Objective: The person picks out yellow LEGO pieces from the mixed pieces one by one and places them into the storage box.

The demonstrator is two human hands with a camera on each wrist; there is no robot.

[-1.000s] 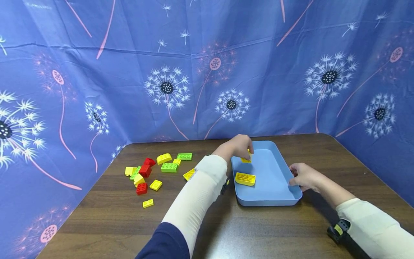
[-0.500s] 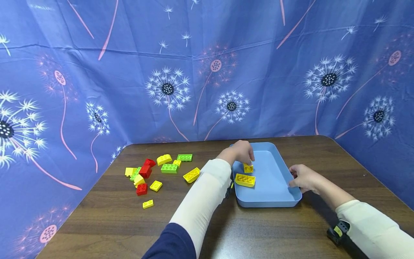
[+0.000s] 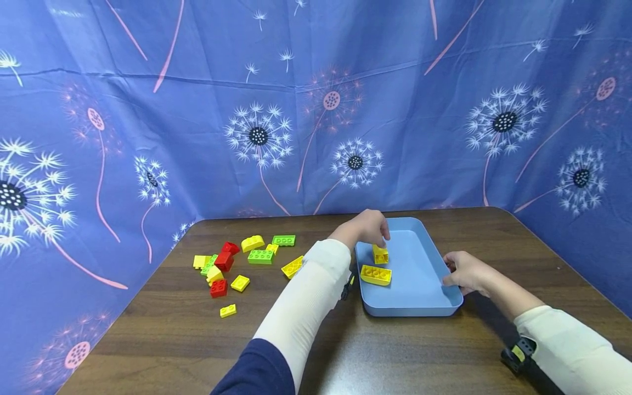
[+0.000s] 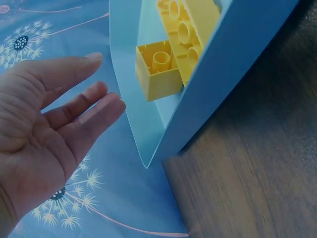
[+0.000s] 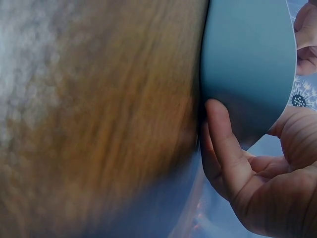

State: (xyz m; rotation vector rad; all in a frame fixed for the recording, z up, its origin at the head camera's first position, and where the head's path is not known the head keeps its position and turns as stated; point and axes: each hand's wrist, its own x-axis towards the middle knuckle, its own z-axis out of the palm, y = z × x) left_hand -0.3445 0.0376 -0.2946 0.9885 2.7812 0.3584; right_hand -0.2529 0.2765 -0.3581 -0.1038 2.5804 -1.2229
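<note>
A blue tray holds two yellow toy bricks, hollow undersides facing up. The small square brick lies behind the longer yellow brick, near the tray's left wall. Over the small brick is my left hand; in the left wrist view that hand has its fingers extended, apart from both bricks and holding nothing. My right hand grips the tray's right wall, thumb over the rim. In the right wrist view, fingers of this hand press the wall's outer face.
On the brown table, left of the tray, lie several loose bricks, including a red brick, a green brick and a small yellow brick. One yellow brick lies partly behind the left forearm. A blue patterned cloth hangs behind.
My left hand has lowered the small yellow brick into the tray, let it go and risen slightly. The right hand has kept its hold on the tray wall.
</note>
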